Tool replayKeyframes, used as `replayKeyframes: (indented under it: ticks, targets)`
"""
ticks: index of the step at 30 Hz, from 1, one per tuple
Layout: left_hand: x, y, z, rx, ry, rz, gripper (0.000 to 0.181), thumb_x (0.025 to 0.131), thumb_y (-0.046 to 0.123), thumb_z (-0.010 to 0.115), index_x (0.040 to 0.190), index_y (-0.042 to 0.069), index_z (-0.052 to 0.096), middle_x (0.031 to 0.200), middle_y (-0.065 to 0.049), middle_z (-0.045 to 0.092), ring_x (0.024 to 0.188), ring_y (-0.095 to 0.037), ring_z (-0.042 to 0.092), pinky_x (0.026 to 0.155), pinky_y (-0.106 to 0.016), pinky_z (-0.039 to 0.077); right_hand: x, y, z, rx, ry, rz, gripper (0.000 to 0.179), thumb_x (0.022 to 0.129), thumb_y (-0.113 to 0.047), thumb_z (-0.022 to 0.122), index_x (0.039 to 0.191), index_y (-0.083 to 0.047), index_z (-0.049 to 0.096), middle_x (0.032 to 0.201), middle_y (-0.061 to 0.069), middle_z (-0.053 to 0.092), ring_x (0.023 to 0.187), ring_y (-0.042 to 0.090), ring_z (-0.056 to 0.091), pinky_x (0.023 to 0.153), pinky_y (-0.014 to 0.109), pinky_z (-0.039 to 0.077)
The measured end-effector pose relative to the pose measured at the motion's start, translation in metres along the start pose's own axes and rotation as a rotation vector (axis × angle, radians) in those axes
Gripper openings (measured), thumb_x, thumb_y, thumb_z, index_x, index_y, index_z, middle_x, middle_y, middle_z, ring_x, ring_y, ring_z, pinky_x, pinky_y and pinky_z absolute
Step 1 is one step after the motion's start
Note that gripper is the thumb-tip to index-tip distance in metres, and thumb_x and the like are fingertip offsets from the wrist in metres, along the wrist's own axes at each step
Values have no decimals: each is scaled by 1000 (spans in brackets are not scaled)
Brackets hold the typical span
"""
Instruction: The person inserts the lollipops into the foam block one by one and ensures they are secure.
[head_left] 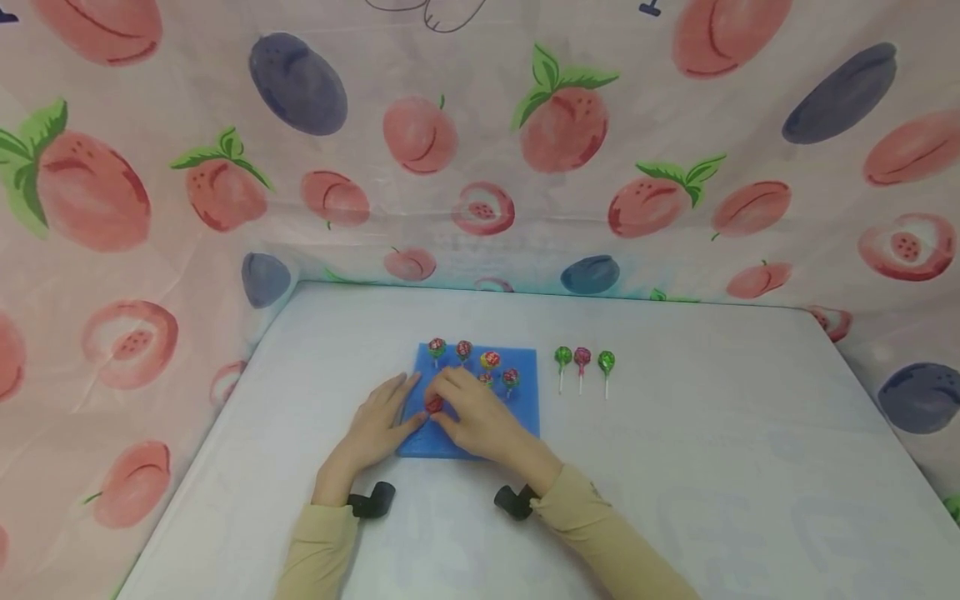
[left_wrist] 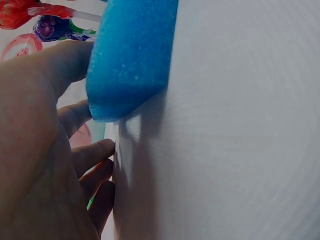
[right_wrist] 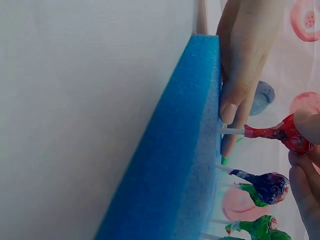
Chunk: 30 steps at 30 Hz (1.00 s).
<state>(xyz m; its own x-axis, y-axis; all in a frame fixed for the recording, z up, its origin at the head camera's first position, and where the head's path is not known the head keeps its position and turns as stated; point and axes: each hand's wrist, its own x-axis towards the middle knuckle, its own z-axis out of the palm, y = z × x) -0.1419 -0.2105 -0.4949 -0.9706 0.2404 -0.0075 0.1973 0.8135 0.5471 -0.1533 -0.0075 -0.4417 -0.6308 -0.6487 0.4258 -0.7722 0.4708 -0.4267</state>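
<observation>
A blue foam block point(head_left: 513, 429) lies on the table with several wrapped lollipops upright in it. My right hand point(head_left: 480, 417) pinches the head of a red lollipop point(right_wrist: 287, 134) between thumb and fingers; the lower end of its white stick meets the foam's top. At the block's left edge rests my left hand point(head_left: 378, 421), fingers extended and the thumb lying on the top face beside that stick. A dark blue lollipop point(right_wrist: 270, 187) and a green-wrapped one point(right_wrist: 260, 225) stand close by in the right wrist view.
Right of the block, a green lollipop point(head_left: 563, 356), a pink one point(head_left: 582, 356) and another green one point(head_left: 607, 361) lie in a row on the white table point(head_left: 712, 467). A fruit-print cloth point(head_left: 420, 208) hangs behind and at the sides.
</observation>
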Motion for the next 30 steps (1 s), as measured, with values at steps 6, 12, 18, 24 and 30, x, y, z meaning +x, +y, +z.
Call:
replayKeyframes:
  ticks: [6, 12, 18, 24, 30]
  targets:
    - [0, 0, 0, 0, 7, 5, 67, 96, 40, 55, 152, 15, 30, 156, -21, 28, 145, -43, 23, 110, -69, 24, -2, 1, 4, -10, 13, -15, 21, 83, -6, 73, 96, -16, 60, 95, -4, 58, 94, 11, 54, 85, 24, 51]
    - [-1, 1, -1, -6, 5, 4, 67, 95, 40, 55, 152, 15, 30, 156, -21, 29, 145, -43, 23, 111, -68, 24, -4, 1, 4, 2, 9, -14, 19, 84, -6, 72, 95, -16, 60, 95, -5, 58, 93, 11, 53, 84, 24, 51]
    - [-1, 1, -1, 0, 0, 1, 68, 96, 39, 56, 152, 14, 28, 156, -22, 28, 145, -44, 23, 111, -69, 23, -6, 1, 3, -18, -14, 8, 18, 86, -10, 71, 98, -18, 61, 97, -7, 60, 95, 9, 55, 88, 24, 51]
    - [-1, 2, -2, 3, -6, -1, 67, 96, 39, 55, 152, 14, 28, 156, -22, 28, 145, -44, 23, 111, -68, 23, -8, 1, 1, -24, -8, 2, 19, 85, -11, 72, 101, -19, 63, 100, -7, 62, 99, 9, 57, 92, 26, 51]
    - [-2, 4, -4, 3, 2, 2, 67, 96, 39, 55, 152, 13, 29, 156, -23, 28, 144, -44, 23, 111, -68, 23, -10, -1, -3, -29, 4, -5, 20, 85, -12, 72, 103, -19, 64, 104, -7, 64, 102, 9, 58, 93, 26, 51]
